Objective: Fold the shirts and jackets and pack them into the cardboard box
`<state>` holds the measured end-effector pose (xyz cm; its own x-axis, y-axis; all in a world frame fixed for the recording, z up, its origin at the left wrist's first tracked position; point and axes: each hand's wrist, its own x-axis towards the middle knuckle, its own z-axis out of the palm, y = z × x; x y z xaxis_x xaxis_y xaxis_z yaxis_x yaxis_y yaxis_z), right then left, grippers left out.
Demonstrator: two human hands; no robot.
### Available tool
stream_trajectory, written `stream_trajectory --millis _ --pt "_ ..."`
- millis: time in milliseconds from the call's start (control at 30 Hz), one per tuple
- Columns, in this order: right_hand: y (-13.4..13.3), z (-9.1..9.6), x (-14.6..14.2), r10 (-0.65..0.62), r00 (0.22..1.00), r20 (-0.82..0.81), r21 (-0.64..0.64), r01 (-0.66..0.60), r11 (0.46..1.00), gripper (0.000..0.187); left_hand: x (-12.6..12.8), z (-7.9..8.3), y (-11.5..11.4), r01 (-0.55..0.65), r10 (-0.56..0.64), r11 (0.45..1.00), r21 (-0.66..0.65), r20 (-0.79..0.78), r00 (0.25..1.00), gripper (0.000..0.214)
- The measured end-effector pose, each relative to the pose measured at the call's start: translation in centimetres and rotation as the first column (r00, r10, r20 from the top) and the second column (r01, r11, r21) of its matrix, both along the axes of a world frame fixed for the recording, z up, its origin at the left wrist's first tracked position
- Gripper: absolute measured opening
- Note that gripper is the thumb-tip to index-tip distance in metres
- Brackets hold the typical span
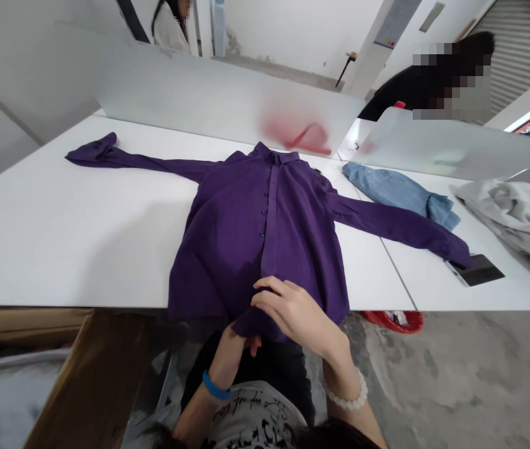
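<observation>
A purple button-up shirt (246, 231) lies face up on the white table (59, 237), sleeves spread to both sides and its hem hanging over the near edge. My left hand (234, 346), with a blue wristband, reaches up under the hem and pinches the fabric at the front placket. My right hand (293, 308), with a white bead bracelet, rests on top of the hem with fingers curled onto the same fold of cloth.
A blue denim garment (400, 193) and a grey garment (517, 218) lie at the right, with a dark phone (475, 270) by the right sleeve cuff. Frosted dividers (209, 93) line the table's far edge; other people stand beyond them. A red basket (396, 319) sits under the table.
</observation>
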<state>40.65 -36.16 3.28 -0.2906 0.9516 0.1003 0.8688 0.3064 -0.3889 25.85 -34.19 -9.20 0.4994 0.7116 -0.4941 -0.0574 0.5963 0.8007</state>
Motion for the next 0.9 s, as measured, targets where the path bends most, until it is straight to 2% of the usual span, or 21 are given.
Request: stream_trajectory --millis 67,133,200,267,333,400,500,567,633,767,900 --pt "0.5 -0.1 0.2 0.044 0.999 0.007 -0.027 -0.044 0.999 0.028 -0.5 -0.2 -0.1 -0.003 0.003 1.000 -0.025 0.015 1.000 0.051" --pt "2.0 -0.1 1.2 0.063 0.998 -0.023 -0.012 -0.063 0.998 0.026 -1.3 -0.1 -0.1 0.005 -0.004 0.999 -0.046 0.032 0.999 0.063" --pt "5.1 -0.4 3.0 -0.014 0.998 -0.056 0.044 0.017 0.999 0.024 -2.1 0.2 0.2 0.030 -0.029 0.999 -0.012 0.033 0.999 0.070" --pt "9.4 -0.9 5.2 -0.190 0.980 -0.049 0.091 0.194 0.977 0.021 -2.6 0.8 0.5 0.084 -0.081 0.992 0.098 -0.028 0.996 0.068" --pt "14.3 -1.6 7.3 -0.380 0.925 0.028 0.082 0.377 0.923 0.021 -2.6 1.4 0.7 0.159 -0.132 0.965 0.210 -0.138 0.982 0.062" --pt "18.7 -2.4 8.9 -0.548 0.820 0.165 0.050 0.548 0.835 0.027 -2.3 1.9 0.8 0.223 -0.154 0.928 0.300 -0.235 0.960 0.055" --pt "23.1 -3.3 10.1 -0.649 0.697 0.305 0.011 0.679 0.734 0.042 -1.8 2.3 0.6 0.267 -0.135 0.862 0.431 -0.313 0.940 0.053" --pt "24.7 -3.8 10.7 -0.657 0.681 0.323 -0.021 0.699 0.715 0.047 -1.7 2.4 0.2 0.295 -0.124 0.808 0.510 -0.343 0.931 0.053" --pt "25.6 -4.1 11.3 -0.655 0.682 0.325 -0.057 0.706 0.706 0.047 -1.7 2.3 -0.2 0.321 -0.141 0.787 0.526 -0.354 0.924 0.052" --pt "27.0 -4.1 12.7 -0.634 0.697 0.335 -0.164 0.705 0.690 0.046 -2.0 2.0 -0.7 0.310 -0.185 0.844 0.439 -0.304 0.934 0.055" --pt "28.3 -3.6 13.7 -0.585 0.734 0.344 -0.287 0.675 0.679 0.043 -2.1 2.8 -0.1 0.295 -0.199 0.845 0.445 -0.250 0.947 0.059"
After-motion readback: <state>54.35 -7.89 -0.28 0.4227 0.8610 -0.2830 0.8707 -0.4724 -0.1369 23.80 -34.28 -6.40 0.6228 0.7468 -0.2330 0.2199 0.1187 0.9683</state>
